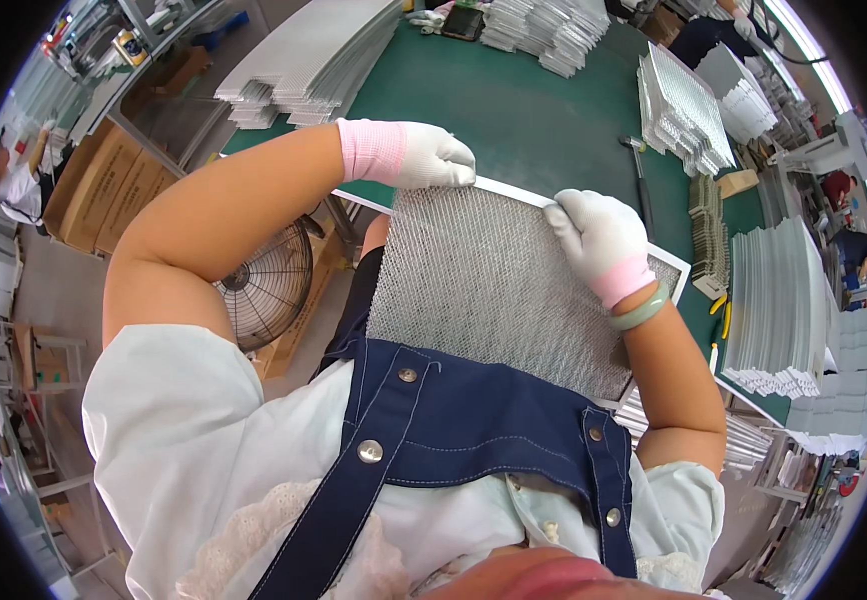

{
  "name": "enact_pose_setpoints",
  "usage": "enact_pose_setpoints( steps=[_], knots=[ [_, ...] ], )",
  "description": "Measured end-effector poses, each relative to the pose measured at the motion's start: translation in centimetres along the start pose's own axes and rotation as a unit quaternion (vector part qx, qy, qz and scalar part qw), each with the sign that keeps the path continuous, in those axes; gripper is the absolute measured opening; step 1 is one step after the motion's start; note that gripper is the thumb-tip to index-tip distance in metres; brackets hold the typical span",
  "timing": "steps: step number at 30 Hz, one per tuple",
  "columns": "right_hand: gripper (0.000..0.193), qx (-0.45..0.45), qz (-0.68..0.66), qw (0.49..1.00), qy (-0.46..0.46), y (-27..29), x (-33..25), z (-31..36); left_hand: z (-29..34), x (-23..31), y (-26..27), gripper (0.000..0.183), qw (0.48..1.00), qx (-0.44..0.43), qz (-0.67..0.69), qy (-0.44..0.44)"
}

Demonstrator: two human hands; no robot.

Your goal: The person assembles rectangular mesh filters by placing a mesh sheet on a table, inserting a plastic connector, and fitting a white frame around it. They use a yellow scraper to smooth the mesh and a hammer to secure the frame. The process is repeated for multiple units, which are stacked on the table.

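Observation:
A silvery metal mesh sheet (494, 290) lies slanted between my body and the table's near edge. A white frame (672, 262) runs along its far side and past its right side. My left hand (436, 157), in a white glove with a pink cuff, is closed on the mesh sheet's far left corner, by the frame. Farther right, my right hand (599, 240), gloved the same way, is closed at the far edge of the mesh, thumb against it. Both hands' fingertips are partly hidden. My apron covers the sheet's near edge.
On the green table (534, 115) lie a hammer (642, 180), stacks of mesh panels (684, 110), white frame strips (779, 300), small metal parts (709, 235) and yellow-handled pliers (722, 312). A floor fan (269, 280) stands left of my legs. Other people work farther off.

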State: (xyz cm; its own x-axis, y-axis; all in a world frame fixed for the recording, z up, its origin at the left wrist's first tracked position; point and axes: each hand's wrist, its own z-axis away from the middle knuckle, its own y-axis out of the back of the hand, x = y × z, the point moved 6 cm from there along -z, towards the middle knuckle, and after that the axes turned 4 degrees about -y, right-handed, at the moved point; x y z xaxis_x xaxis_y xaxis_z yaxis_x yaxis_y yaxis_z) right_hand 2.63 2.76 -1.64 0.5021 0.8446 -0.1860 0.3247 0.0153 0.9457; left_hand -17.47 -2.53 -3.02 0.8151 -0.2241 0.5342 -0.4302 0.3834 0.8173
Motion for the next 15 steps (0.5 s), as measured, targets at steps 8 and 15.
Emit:
enact_pose_setpoints(
  steps=[8, 15],
  knots=[
    [0.030, -0.039, -0.089, 0.994, -0.049, -0.3, 1.2, -0.3, 0.2, -0.8, 2.2, 0.045, 0.996, 0.027, 0.023, -0.078],
    [0.031, -0.023, -0.150, 0.975, -0.163, 0.0, 6.3, 3.1, 6.5, 3.4, 2.1, 0.046, 0.960, 0.085, -0.217, 0.154]
  ],
)
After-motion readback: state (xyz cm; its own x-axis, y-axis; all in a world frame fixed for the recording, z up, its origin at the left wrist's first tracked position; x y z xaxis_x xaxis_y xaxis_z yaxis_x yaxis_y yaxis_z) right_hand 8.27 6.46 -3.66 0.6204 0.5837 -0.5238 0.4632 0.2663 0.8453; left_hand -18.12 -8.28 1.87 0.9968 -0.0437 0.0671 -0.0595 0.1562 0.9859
